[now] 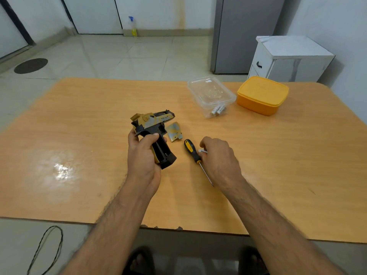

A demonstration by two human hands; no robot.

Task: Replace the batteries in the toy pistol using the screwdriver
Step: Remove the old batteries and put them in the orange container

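My left hand (142, 155) grips the black and gold toy pistol (154, 127) by its handle, just above the table. The handle's side is uncovered and its dark battery bay shows. The removed gold grip cover (174, 132) lies on the table right of the pistol. A screwdriver (191, 150) with a black and yellow handle lies beside it, shaft pointing toward me. My right hand (217, 157) rests just right of the screwdriver, fingers curled around a small white object (202, 151) that looks like a battery. Two more batteries (218, 110) lie in a clear plastic container (211, 94).
An orange lidded box (262, 94) stands right of the clear container at the back of the wooden table (79, 145). A white cabinet (288, 58) and a grey fridge stand behind the table. A black cable lies on the floor at the lower left.
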